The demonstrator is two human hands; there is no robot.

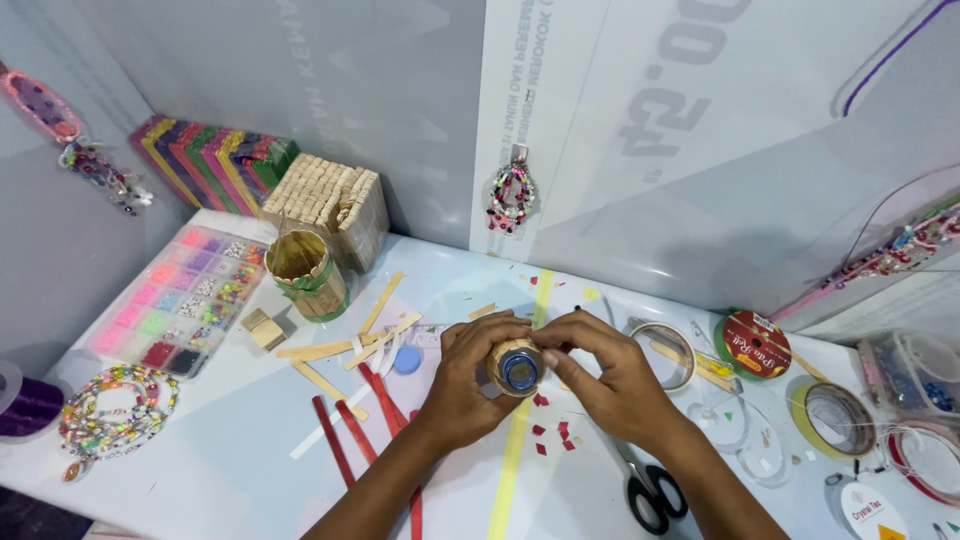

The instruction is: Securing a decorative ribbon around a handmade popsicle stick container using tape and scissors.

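Observation:
Both my hands meet at the middle of the white table (230,450). My left hand (470,385) and my right hand (610,375) together hold a small round container (516,368) wrapped in tan material, with a blue cap facing up at me. Fingers of both hands curl around its rim. Red and plain wooden sticks (360,400) lie scattered just left of my left hand, next to a small blue cap (407,360). Small red paper bits (550,432) lie under my hands.
A stick-clad cup (305,272) and a block of wooden clothespins (335,200) stand at the back left, beside a bead organiser tray (180,300). Scissors (650,490) lie under my right wrist. Tape rolls (755,345) and wire spools (835,415) crowd the right side. A beaded necklace (115,410) lies left.

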